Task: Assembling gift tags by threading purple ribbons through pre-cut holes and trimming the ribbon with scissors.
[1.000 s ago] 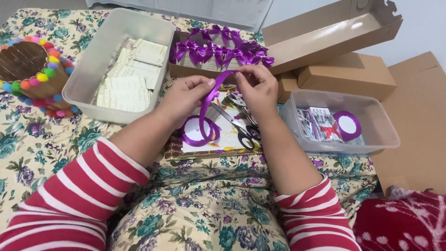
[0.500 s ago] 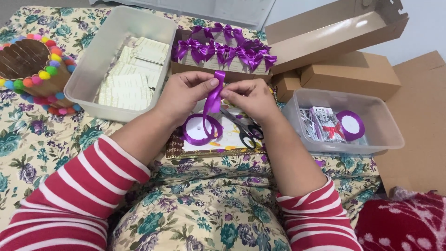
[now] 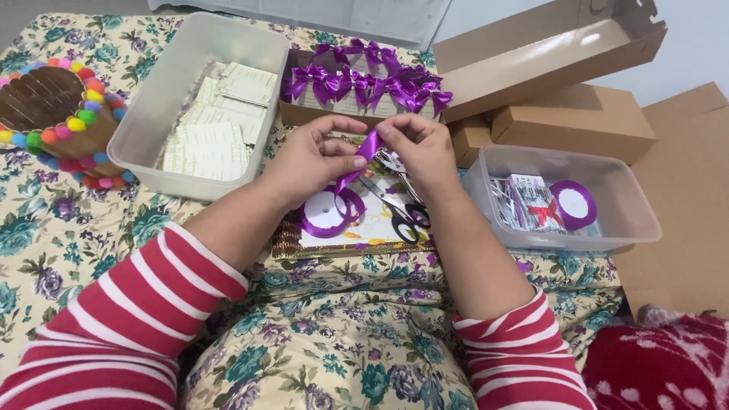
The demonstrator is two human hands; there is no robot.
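A floral cloth (image 3: 45,250) covers the whole work surface; on it, at the right, lie brown cardboard boxes: one long open box (image 3: 547,57) with its lid up, one closed box (image 3: 577,121) below it, a smaller one (image 3: 471,140) partly hidden, and a flat sheet of cardboard (image 3: 683,197) at the edge; three clear plastic tubs can be counted, one at the far top (image 3: 319,11) only partly in view, one at the left (image 3: 163,99) holding stacks of pale cards (image 3: 209,129), one at the right (image 3: 630,220) holding a purple ribbon spool (image 3: 573,203) and small packets; a shallow tray (image 3: 304,112) between them carries finished purple bows (image 3: 368,80), about eight, though they overlap too much for an exact count; at the far left stands one brown heart-shaped box (image 3: 42,99) edged with coloured pompoms; in the middle lies one flat patterned board (image 3: 357,235), bearing a second purple spool (image 3: 323,212) and one pair of black-handled scissors (image 3: 406,212); a red patterned cloth (image 3: 661,364) shows at the lower right corner. The left hand (image 3: 311,159) is closed in a pinch, thumb and fingers on the purple ribbon (image 3: 368,148); the right hand (image 3: 421,148) pinches the same strip from the other side, fingers curled; the ribbon is held above the board and trails down to the spool there.
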